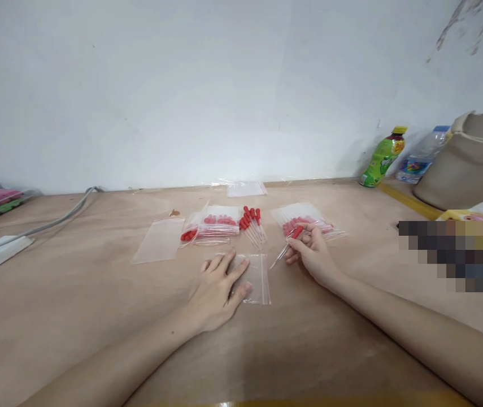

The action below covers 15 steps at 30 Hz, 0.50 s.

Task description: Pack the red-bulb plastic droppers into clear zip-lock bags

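Observation:
My left hand (218, 288) lies flat with fingers spread on an empty clear zip bag (258, 278) on the wooden table (75, 316). My right hand (311, 251) is closed on a glass dropper with a red bulb (292, 237), its tip pointing down-left toward the bag. Just beyond the right hand lies a clear bag with red-bulbed droppers (304, 221). A loose bunch of droppers (253, 223) and filled bags of droppers (218, 223) lie in the middle.
An empty zip bag (160, 240) lies left of the filled ones, another (245, 188) by the wall. A green bottle (383, 157), a water bottle (421, 155) and a beige bag (474, 161) stand at back right. A grey cable (55, 220) and flat items sit left.

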{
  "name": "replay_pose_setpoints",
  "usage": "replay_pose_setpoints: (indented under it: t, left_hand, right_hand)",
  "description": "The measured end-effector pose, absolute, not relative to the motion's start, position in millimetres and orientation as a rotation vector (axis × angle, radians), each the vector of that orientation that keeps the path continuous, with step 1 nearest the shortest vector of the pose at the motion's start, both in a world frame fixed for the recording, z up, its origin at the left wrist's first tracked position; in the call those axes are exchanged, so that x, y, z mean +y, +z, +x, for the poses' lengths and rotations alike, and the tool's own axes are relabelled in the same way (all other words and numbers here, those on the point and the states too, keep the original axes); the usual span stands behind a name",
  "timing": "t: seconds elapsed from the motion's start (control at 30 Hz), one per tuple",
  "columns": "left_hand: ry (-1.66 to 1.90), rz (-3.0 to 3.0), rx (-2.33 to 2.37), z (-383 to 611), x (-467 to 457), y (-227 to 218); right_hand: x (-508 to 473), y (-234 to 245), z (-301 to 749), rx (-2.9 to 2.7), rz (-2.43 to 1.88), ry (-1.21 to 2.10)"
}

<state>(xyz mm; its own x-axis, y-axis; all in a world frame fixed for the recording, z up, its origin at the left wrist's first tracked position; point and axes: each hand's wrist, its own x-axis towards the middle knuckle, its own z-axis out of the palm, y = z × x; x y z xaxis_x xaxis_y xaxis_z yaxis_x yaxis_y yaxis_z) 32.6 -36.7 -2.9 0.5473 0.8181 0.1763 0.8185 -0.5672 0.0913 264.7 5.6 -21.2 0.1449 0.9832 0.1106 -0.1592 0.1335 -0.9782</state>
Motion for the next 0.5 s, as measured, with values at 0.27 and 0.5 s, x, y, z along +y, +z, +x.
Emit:
replay_pose_setpoints:
  t: [0.27,0.5]
  left_hand:
    - [-0.303,-2.765,-1.577,36,-37,-3]
    - [-0.223,-2.849,-1.561,36,-35,-4]
  right_hand:
    - [1,-21,253,-1.051,-1.026,1.076]
    - [1,-24,255,-0.993,-1.018,1.002]
